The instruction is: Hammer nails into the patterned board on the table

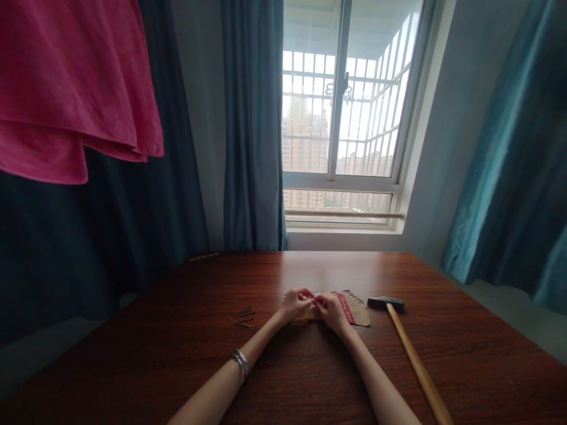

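My left hand (297, 303) and my right hand (328, 307) meet over a flat tan piece (362, 316) that looks like cardboard. It lies on the table, with a red patterned band, small dark dots and a notched far edge. The fingers of both hands are pinched together, fingertips almost touching. A small reddish bit shows between them, too small to name. My hands hide the middle of the tan piece. Several dark nails (244, 314) lie to the left of my left hand. Right of the tan piece rests a hammer (410, 342) with a wooden handle and dark head.
The brown wooden table (177, 354) reaches to the wall below a barred window (339, 183). Blue curtains (252, 147) hang on both sides. A pink cloth (75, 77) hangs at the upper left. The hammer's handle runs toward the table's near right side.
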`<state>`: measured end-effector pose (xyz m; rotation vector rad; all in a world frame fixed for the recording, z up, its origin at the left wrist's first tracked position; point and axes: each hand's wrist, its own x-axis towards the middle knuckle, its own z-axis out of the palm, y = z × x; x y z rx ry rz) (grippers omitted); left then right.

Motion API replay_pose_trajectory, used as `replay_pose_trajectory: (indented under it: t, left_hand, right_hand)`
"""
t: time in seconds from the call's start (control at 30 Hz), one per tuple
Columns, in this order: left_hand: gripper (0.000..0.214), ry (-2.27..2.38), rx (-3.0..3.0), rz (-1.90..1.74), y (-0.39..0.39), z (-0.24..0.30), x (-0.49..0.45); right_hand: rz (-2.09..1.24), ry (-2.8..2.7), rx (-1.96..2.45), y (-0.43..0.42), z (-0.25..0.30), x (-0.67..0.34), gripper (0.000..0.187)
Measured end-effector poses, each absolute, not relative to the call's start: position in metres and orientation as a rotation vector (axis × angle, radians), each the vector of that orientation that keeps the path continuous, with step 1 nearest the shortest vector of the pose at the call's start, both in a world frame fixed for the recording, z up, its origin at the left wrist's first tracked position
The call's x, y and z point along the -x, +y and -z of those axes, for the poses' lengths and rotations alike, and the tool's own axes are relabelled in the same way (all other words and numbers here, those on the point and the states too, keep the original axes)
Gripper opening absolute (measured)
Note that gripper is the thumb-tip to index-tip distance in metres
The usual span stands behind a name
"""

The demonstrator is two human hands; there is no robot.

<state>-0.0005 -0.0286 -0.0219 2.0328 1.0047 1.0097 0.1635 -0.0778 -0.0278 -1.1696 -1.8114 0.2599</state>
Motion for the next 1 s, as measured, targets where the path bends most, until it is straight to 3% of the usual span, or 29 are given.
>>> replay_pose_trajectory:
  t: [1.0]
  left_hand:
    - [0.017,1.044,-2.065,-1.007,-0.036,0.011,-0.003]
  right_hand:
    - [-0.289,-1.772,1.159,-0.075,0.028,-0.164,0.016]
